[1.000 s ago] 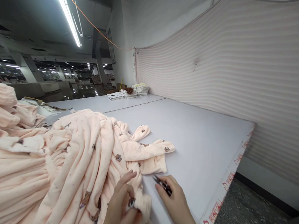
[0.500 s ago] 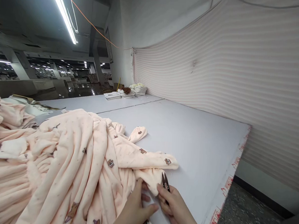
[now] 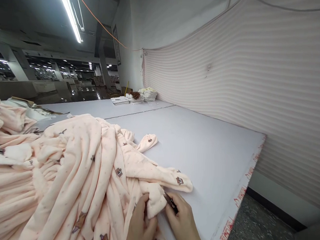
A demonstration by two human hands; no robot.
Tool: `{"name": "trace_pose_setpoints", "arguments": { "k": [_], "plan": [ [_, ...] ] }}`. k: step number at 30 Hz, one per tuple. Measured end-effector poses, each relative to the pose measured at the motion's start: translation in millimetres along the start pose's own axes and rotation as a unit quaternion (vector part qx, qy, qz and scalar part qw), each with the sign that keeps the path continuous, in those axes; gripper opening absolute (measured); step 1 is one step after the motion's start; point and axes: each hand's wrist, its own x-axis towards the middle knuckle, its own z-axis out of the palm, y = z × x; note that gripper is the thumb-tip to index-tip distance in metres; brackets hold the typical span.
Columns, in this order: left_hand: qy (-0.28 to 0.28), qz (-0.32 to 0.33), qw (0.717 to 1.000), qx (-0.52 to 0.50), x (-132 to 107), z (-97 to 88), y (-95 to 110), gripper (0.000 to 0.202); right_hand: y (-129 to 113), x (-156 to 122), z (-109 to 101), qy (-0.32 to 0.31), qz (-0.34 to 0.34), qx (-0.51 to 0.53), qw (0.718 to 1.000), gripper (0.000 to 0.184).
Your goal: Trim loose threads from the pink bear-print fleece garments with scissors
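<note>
A large heap of pale pink plush garments [image 3: 78, 159], printed with small bears and dots, covers the left and front of the table. My left hand [image 3: 142, 222] pinches a folded edge of the pink cloth [image 3: 156, 199] near the heap's right side. In my right hand [image 3: 180, 218] are dark thread snips [image 3: 171, 202], their blades pointing up and left against that edge. Whether the blades are apart is hard to make out. Just beyond both hands, a tapering sleeve-like piece [image 3: 170, 179] stretches right across the table.
The grey-white table [image 3: 208, 154] has red-printed tape [image 3: 240, 199] along its right edge. Stacks of folded white cloth [image 3: 147, 94] stand at the far end. A striped pink fabric sheet [image 3: 231, 70] hangs along the wall. Papers and cloth [image 3: 33, 109] lie at back left.
The snips have swung from pointing upward to lying across the cloth edge, and my right hand has turned with them. My left hand has lifted and bunched the edge.
</note>
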Motion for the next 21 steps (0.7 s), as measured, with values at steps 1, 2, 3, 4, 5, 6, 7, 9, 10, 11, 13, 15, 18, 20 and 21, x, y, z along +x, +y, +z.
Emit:
{"name": "trace_pose_setpoints", "arguments": {
  "k": [1,2,3,4,5,6,7,9,10,11,13,15,18,20,21],
  "plan": [
    [0.009,0.009,1.0,0.002,0,-2.7,0,0.038,-3,1,-3,-0.004,0.001,-0.008,1.0,0.018],
    [0.013,0.018,1.0,0.001,0,-5.5,1,0.036,-6,2,-7,-0.005,0.001,-0.019,1.0,0.016],
    [0.01,0.029,1.0,0.001,1,-8.2,2,0.033,-9,1,-11,-0.008,-0.007,-0.036,0.999,0.015],
    [-0.001,0.04,0.999,0.005,2,-10.8,4,0.031,-12,-1,-16,-0.019,-0.023,-0.058,0.998,0.017],
    [-0.014,0.049,0.999,0.009,3,-13.1,6,0.03,-15,-3,-20,-0.026,-0.046,-0.086,0.995,0.021],
    [-0.027,0.056,0.998,0.012,5,-14.8,7,0.031,-17,-5,-24,-0.029,-0.072,-0.12,0.99,0.024],
    [-0.034,0.061,0.997,0.012,6,-16.0,9,0.031,-18,-8,-28,-0.026,-0.099,-0.158,0.982,0.027],
    [-0.031,0.065,0.997,0.0,8,-16.6,10,0.032,-19,-11,-33,-0.01,-0.146,-0.221,0.964,0.028],
    [-0.026,0.065,0.998,-0.007,8,-16.4,10,0.032,-19,-11,-34,-0.006,-0.162,-0.238,0.958,0.028],
    [-0.027,0.064,0.998,-0.011,8,-16.1,9,0.033,-19,-11,-34,-0.006,-0.174,-0.244,0.954,0.029],
    [-0.039,0.063,0.997,-0.007,8,-16.1,6,0.036,-18,-9,-32,-0.02,-0.18,-0.232,0.956,0.029],
    [-0.056,0.064,0.996,-0.005,8,-17.3,4,0.038,-18,-7,-29,-0.025,-0.17,-0.21,0.963,0.026],
    [-0.058,0.071,0.996,-0.014,8,-20.1,2,0.038,-18,-4,-24,-0.026,-0.151,-0.184,0.971,0.023],
    [-0.06,0.072,0.996,-0.016,9,-21.2,4,0.039,-19,-3,-22,-0.026,-0.148,-0.177,0.973,0.024],
    [-0.057,0.071,0.996,-0.017,10,-21.3,5,0.039,-19,-2,-21,-0.025,-0.147,-0.175,0.973,0.025]
  ]
}}
